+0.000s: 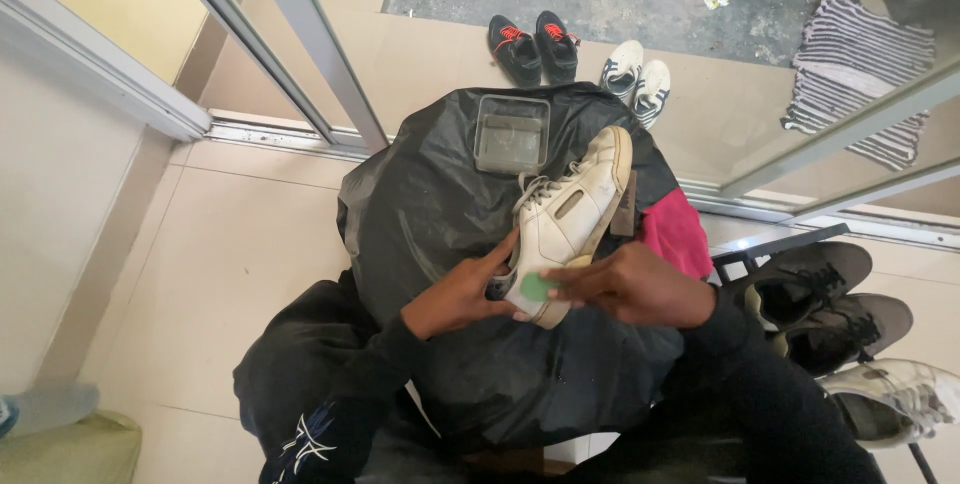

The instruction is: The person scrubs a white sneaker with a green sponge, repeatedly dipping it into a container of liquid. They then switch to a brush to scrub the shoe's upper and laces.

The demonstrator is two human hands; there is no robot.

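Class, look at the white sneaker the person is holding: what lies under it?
Under the white sneaker lies a black plastic sheet draped over the lap, with a brown brush and pink cloth beside it. The left hand supports its heel. What the sheet covers cannot be seen.

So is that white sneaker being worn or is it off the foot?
Off: the white sneaker lies on black plastic, steadied by the left hand.

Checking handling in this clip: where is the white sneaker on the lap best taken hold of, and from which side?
Probably at the heel end of the white sneaker, from the person's near side. The heel points toward the body, toe away, and both the left hand and right hand already close there, leaving the laced upper free.
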